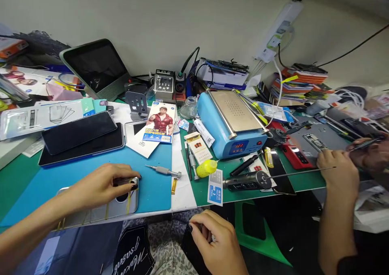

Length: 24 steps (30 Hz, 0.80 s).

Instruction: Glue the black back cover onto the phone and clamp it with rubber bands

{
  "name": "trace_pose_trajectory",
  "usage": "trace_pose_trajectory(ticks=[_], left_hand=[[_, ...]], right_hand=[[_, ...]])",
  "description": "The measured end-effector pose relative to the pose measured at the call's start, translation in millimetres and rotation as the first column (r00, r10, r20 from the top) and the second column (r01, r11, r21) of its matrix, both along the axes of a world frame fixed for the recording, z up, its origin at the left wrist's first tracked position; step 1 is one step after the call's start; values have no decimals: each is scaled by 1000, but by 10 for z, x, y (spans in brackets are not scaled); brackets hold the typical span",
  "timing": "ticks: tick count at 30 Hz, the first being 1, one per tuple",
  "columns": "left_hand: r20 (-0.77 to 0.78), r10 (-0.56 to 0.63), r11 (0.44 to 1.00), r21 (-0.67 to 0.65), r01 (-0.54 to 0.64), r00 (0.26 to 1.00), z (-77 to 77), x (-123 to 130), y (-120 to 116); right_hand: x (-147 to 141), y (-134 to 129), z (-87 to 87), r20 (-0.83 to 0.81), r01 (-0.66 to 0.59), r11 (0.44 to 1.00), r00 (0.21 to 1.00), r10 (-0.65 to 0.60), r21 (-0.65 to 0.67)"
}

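My left hand (99,186) rests over a silver phone (114,208) at the front edge of the blue mat (154,161). Its thumb and fingers are curled at the phone's camera end, and yellow bands run across the phone. Above my lap, beyond the table's edge, my right hand (217,242) is closed, fingers curled in; a small light thing shows between them, too small to name. A grey screwdriver (164,170) lies on the mat to the right of my left hand, near a small gold flex strip (174,186).
Two dark phones (80,133) lie at the left. A blue heating machine (227,137), a yellow bottle (207,168) and a black electric tool (247,182) stand or lie centre-right. At the right, another person's hands (338,169) work near an opened phone (314,142).
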<state>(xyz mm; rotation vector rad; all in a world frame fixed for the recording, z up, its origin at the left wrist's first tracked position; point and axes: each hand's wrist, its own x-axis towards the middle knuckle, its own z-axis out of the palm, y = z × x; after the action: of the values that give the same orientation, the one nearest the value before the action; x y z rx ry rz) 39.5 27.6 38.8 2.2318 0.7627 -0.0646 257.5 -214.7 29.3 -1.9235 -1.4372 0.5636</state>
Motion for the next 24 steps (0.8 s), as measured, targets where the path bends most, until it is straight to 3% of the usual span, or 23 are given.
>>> trace_pose_trajectory(ticks=[3,12,15,19,24], left_hand=[[42,-26,999,27,25,999,-116,-52,-43],[144,-44,924,381,-14,989,-296,-183,-132],[228,-5,919,385,-85,974,-298,-116,-150],[382,90,947,252,-198,920,-216,326,-324],[453,41,951,256,-174,890,-165,1171,-720]], right_hand=[[21,-73,-27,0,11,1000,1000,-11,-29],[113,-390,-210,-72,82,993,993,-89,-89],[143,-501,-279,-86,124,990,988,-130,-71],[207,-648,-389,-114,278,960,955,-275,12],[459,-877,-476,-111,457,880,888,-446,125]])
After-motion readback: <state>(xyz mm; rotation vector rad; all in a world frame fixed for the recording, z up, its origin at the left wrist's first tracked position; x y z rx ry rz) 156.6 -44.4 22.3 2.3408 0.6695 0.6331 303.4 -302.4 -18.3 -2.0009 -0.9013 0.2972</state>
